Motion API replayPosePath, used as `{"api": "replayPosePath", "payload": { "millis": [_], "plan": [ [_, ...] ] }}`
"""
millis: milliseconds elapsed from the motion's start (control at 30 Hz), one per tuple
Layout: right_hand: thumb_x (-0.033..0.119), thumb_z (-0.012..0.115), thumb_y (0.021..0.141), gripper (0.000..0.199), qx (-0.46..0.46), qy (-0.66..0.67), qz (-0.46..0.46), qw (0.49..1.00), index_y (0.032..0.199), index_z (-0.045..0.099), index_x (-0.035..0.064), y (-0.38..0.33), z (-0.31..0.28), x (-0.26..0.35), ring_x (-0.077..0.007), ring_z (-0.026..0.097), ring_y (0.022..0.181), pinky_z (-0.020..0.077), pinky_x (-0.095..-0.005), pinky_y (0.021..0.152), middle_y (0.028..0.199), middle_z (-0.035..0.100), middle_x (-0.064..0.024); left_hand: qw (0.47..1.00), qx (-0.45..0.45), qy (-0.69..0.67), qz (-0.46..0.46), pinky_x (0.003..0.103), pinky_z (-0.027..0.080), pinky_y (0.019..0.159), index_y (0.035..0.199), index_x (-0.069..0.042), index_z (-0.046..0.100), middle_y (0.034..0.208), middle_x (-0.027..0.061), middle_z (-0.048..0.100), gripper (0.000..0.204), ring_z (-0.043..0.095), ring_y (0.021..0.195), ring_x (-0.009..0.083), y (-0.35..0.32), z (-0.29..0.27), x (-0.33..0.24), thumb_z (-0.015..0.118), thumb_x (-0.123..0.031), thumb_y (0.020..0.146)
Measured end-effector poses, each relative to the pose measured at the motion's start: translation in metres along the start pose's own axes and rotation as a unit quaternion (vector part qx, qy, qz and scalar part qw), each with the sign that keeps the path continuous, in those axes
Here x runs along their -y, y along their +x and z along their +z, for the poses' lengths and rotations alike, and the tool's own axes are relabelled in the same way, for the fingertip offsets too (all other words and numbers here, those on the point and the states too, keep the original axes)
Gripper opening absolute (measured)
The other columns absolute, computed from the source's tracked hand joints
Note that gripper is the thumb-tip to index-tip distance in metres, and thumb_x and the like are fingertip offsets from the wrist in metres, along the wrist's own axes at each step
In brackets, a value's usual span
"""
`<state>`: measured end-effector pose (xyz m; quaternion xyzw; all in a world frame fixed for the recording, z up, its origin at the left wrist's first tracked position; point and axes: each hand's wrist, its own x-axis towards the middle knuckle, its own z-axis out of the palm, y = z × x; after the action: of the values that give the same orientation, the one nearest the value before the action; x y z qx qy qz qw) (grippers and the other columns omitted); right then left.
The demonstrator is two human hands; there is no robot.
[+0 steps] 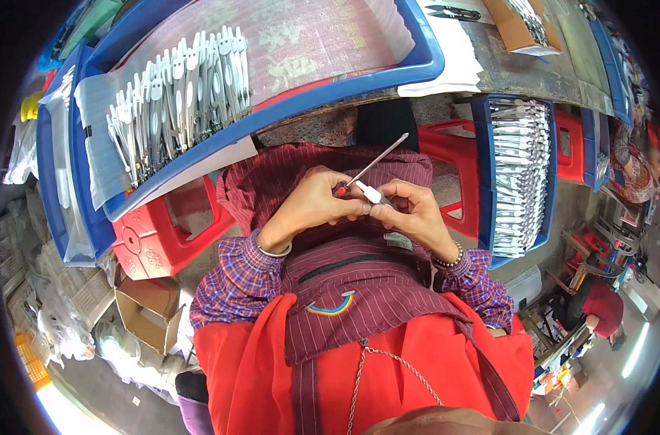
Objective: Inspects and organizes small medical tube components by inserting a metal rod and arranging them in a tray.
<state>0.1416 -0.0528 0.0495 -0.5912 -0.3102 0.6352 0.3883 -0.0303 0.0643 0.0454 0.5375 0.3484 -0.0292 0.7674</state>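
Both my hands meet above my lap, over the maroon striped apron [366, 279]. My left hand [312, 199] is closed around the near end of a slim metal rod [377, 159]. The rod looks like a screwdriver; its tip slants away to the far right, and a red and black bit [341, 191] shows at the fingers. A small white piece [370, 192] lies between the two hands, at the fingertips. My right hand [417, 214] pinches it between thumb and fingers, covering part of it.
Ahead on the left, a blue tray [330, 87] holds rows of slim white-and-grey sticks [177, 94]. Another blue tray [482, 167] on the right is piled with similar ones. Red stools [138, 243] stand below. Black snips [453, 12] and an open carton [522, 36] lie on the table.
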Motion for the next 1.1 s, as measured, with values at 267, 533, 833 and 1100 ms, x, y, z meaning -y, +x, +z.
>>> {"api": "replayPosePath", "payload": {
  "millis": [267,533,833,1100],
  "plan": [
    [0.011,0.07,0.08,0.02,-0.003,-0.016,-0.021,1.0,0.094,0.063,-0.0019,0.001,0.001,-0.003,-0.0033,0.055,0.065,0.0427,-0.0187,0.054,0.076,0.061,-0.0003,1.0,0.018,-0.017,-0.002,0.019,0.035,0.042,0.086,0.0,0.068,0.062,0.0016,0.061,0.019,0.049,0.048,0.0041,0.001,-0.001,0.002,0.072,-0.014,0.074],
    [0.009,0.072,0.077,0.02,-0.01,-0.049,-0.031,0.998,0.09,0.064,-0.0027,0.002,0.003,-0.003,-0.003,0.053,0.064,0.042,-0.0189,0.054,0.076,0.06,0.0001,1.0,0.023,-0.004,-0.005,0.02,0.035,0.041,0.086,-0.001,0.068,0.061,0.002,0.06,0.02,0.049,0.047,0.0048,0.003,0.001,0.008,0.074,-0.015,0.073],
    [0.011,0.073,0.077,0.022,0.0,-0.017,-0.001,1.0,0.093,0.064,-0.0004,0.002,-0.002,-0.009,-0.0029,0.053,0.062,0.0411,-0.0181,0.052,0.076,0.06,0.0014,1.0,0.029,-0.004,-0.012,0.02,0.035,0.042,0.083,0.0,0.067,0.061,0.0023,0.06,0.02,0.049,0.047,0.0053,0.003,0.002,0.006,0.075,-0.015,0.072],
    [0.009,0.065,0.084,0.022,-0.045,0.07,0.049,0.995,0.102,0.059,-0.0004,0.0,-0.015,-0.005,-0.0047,0.054,0.061,0.0439,-0.0191,0.055,0.078,0.06,-0.0004,1.0,0.01,-0.001,0.011,0.021,0.037,0.042,0.075,0.0,0.067,0.061,0.0036,0.061,0.017,0.049,0.046,0.0057,0.007,0.001,0.011,0.072,-0.016,0.074]
  ]
}}
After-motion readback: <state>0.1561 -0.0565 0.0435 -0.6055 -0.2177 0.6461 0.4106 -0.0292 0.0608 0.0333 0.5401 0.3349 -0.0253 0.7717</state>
